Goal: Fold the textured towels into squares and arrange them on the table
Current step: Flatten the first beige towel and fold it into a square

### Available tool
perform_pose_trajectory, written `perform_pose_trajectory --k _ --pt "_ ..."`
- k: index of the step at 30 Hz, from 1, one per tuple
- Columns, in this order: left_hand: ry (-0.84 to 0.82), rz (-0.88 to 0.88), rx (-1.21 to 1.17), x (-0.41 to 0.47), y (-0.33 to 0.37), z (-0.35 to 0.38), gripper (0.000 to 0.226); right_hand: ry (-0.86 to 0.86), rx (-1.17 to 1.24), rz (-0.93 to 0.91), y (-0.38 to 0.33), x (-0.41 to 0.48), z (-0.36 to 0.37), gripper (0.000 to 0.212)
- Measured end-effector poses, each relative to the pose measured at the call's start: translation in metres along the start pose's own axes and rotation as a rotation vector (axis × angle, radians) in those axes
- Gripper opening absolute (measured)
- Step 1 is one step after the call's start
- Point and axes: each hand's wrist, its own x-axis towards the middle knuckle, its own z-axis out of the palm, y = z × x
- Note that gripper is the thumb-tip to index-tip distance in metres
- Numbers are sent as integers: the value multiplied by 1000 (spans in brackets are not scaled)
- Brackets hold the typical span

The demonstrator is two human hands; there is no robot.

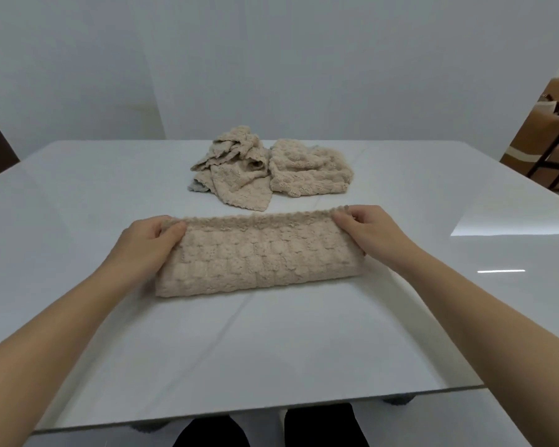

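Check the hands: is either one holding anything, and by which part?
Both hold the beige towel, folded into a long strip: the left hand grips its left far corner, the right hand pinches its right far corner.

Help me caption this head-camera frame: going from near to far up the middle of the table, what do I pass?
Bare tabletop → folded towel → heap of loose towels → wall.

A folded towel [259, 256] spans the middle of the table [78, 195], the left hand [149, 243] and right hand [365, 227] gripping its far corners, and a heap of loose towels [271, 172] lies just beyond, with a narrow bare strip between. Broad bare tabletop lies left, right and along the near edge
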Motion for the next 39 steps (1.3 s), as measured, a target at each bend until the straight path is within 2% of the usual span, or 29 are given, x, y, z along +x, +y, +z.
perform_pose_trajectory --k 3,6,9,13,15,17,18,21,24,26,27,29,31,34,39 --pt "136 30 244 18 1 9 33 142 -226 -9 3 23 12 30" --pt "184 65 361 35 -2 19 27 214 -394 -40 6 39 25 22" --pt "135 119 496 49 -9 26 18 139 -505 -115 15 52 33 15" --pt "42 133 643 56 -23 30 37 41 -534 -148 23 58 29 11" --pt "6 131 593 57 -23 28 27 0 -501 -169 21 59 28 17" --pt "-7 131 425 56 -20 27 10 -56 -438 -141 20 59 26 29" --pt "0 122 341 55 -19 27 8 -67 -419 -133 20 60 25 26" --pt "18 73 120 53 -16 24 13 -19 -286 -122 21 59 23 7" --pt "30 82 -61 51 -15 22 18 29 -79 -110 25 55 21 14" --pt "35 112 -165 50 -14 21 22 -13 -98 -116 23 53 20 24" --pt "36 127 -207 49 -13 20 24 -51 -181 -114 23 54 19 35" --pt "41 147 -260 48 -14 18 25 -120 -391 -110 22 58 17 43" --pt "42 151 -280 48 -15 17 26 -136 -433 -124 20 59 17 27" --pt "25 155 -258 49 -19 18 28 -102 -266 -150 23 57 18 15" --pt "3 140 -246 51 -22 19 24 -72 142 -93 27 52 13 34"
